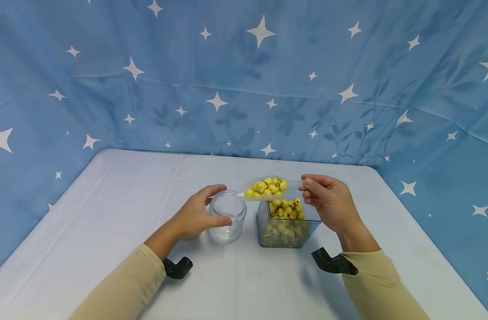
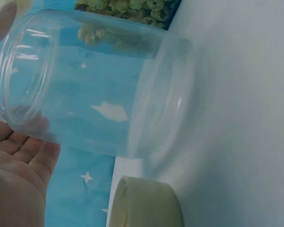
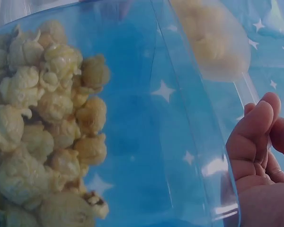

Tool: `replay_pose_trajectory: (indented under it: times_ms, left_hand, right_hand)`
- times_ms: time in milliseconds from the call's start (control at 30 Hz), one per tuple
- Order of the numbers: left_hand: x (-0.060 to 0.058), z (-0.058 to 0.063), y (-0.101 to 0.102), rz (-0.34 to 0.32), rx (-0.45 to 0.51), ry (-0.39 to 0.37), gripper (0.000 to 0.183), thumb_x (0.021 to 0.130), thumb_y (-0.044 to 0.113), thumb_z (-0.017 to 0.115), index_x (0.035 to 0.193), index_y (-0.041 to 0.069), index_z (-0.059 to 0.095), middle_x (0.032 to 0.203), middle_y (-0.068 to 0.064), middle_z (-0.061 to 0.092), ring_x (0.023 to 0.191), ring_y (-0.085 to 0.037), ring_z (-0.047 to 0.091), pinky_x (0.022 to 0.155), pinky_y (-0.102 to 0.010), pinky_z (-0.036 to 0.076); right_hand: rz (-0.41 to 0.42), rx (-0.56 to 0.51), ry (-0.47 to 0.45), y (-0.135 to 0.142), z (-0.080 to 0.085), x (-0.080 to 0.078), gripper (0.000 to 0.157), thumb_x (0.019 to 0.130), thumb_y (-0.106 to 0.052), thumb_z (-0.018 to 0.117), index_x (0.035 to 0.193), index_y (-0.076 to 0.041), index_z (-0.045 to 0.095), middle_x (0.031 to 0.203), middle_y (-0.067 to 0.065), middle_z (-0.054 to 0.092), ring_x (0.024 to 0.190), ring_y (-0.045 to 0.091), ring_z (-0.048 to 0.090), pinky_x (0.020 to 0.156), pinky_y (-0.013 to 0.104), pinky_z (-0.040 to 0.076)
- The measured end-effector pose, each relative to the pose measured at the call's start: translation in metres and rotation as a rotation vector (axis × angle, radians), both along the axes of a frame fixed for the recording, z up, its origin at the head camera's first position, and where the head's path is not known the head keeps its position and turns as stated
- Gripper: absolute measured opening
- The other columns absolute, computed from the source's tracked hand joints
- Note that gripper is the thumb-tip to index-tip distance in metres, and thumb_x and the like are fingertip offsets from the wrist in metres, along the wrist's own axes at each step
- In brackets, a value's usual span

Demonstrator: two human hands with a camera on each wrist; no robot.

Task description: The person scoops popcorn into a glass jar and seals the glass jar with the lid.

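Note:
In the head view my left hand (image 1: 202, 211) holds a clear jar (image 1: 228, 222) round its upper part, fingers behind and thumb in front. The jar stands open-mouthed on the table with nothing visible inside. My right hand (image 1: 328, 200) pinches the handle of a translucent scoop (image 1: 294, 186) heaped with yellow popcorn (image 1: 266, 186). The scoop's front end is near the jar's rim, and its body is above a clear square tub (image 1: 282, 233). More popcorn (image 3: 52, 113) fills the lower part of that tub in the right wrist view.
A cream-coloured round lid (image 2: 146, 203) lies on the table beside the jar, mostly hidden behind my left hand in the head view. The white tablecloth (image 1: 148, 178) reaches a blue star-patterned curtain (image 1: 244, 89) at the back.

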State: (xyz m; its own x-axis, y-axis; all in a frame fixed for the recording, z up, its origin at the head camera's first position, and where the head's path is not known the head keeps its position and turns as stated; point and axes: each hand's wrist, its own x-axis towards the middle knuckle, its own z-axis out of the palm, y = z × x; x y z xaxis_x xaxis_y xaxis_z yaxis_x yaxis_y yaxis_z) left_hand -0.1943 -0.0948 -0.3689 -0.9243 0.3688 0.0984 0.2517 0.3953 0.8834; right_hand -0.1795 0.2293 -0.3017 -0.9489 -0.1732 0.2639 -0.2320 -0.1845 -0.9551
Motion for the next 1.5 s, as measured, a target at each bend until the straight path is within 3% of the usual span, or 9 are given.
replay_pose_trajectory:
  times_ms: [200, 400, 567, 833, 1500]
  left_hand:
    - [0.001, -0.003, 0.002, 0.016, -0.040, -0.004, 0.095, 0.073, 0.039, 0.089, 0.152, 0.016, 0.042, 0.147, -0.003, 0.049, 0.132, -0.034, 0.048, 0.105, -0.058, 0.040]
    - [0.001, -0.005, 0.002, 0.023, -0.050, -0.011, 0.095, 0.072, 0.041, 0.090, 0.151, 0.019, 0.043, 0.143, -0.001, 0.052, 0.129, -0.032, 0.051, 0.102, -0.056, 0.043]
    - [0.000, -0.005, 0.001, 0.020, -0.054, -0.006, 0.094, 0.072, 0.043, 0.089, 0.150, 0.020, 0.043, 0.140, 0.000, 0.054, 0.126, -0.031, 0.053, 0.099, -0.054, 0.045]
    - [0.000, -0.004, 0.001, 0.013, -0.068, -0.010, 0.092, 0.074, 0.042, 0.088, 0.151, 0.020, 0.042, 0.140, -0.003, 0.054, 0.125, -0.031, 0.054, 0.098, -0.053, 0.046]
    - [-0.001, -0.002, 0.001, -0.006, -0.052, -0.040, 0.091, 0.077, 0.034, 0.087, 0.152, 0.015, 0.040, 0.143, -0.003, 0.050, 0.129, -0.030, 0.051, 0.105, -0.053, 0.042]
  right_hand:
    - [-0.032, 0.069, -0.028, -0.007, 0.003, 0.001, 0.018, 0.102, -0.005, 0.057, 0.103, -0.013, 0.074, 0.088, 0.002, 0.071, 0.074, 0.008, 0.065, 0.068, 0.020, 0.057]
    - [-0.043, 0.119, -0.049, -0.010, 0.005, -0.001, 0.017, 0.103, -0.007, 0.057, 0.104, -0.013, 0.073, 0.087, 0.001, 0.071, 0.075, 0.008, 0.066, 0.070, 0.021, 0.057]
    - [-0.067, 0.170, -0.064, -0.013, 0.007, -0.002, 0.014, 0.102, -0.008, 0.058, 0.109, -0.005, 0.070, 0.088, 0.001, 0.070, 0.075, 0.009, 0.066, 0.072, 0.022, 0.057]
    - [-0.094, 0.254, -0.080, -0.019, 0.010, -0.003, 0.027, 0.103, -0.007, 0.057, 0.119, 0.014, 0.060, 0.090, 0.001, 0.070, 0.077, 0.010, 0.066, 0.073, 0.022, 0.057]
    - [-0.091, 0.344, -0.089, -0.026, 0.018, -0.005, 0.037, 0.101, -0.009, 0.061, 0.126, 0.018, 0.056, 0.090, 0.001, 0.070, 0.077, 0.010, 0.066, 0.076, 0.026, 0.058]
